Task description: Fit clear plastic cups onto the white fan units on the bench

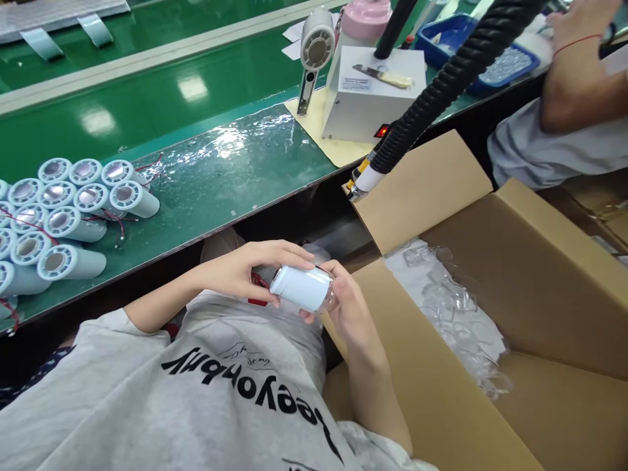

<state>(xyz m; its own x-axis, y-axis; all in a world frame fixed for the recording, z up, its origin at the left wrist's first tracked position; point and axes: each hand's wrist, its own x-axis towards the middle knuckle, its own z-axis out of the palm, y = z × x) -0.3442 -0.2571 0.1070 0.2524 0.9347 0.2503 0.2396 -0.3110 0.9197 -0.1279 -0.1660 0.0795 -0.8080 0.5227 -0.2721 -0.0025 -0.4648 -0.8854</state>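
Note:
Above my lap, both hands hold a pale blue cylindrical housing [301, 288], tilted on its side. My left hand [245, 269] grips its left end, thumb below and fingers over the top. The fingers of my right hand [346, 297] are wrapped round the right end, where a clear plastic cover [331, 297] shows. Part of that cover is hidden by the fingers. Several similar pale blue housings [73, 224] with round vented ends and thin red wires stand and lie at the left of the green bench.
An open cardboard box [412, 340] with clear plastic pieces [446, 301] inside stands at my right. A black flexible hose [441, 91] hangs over it. On the bench [206, 170] are a white machine [375, 98], a handheld fan [314, 52] and a blue tray [510, 75]. A co-worker's arm [579, 91] is at upper right.

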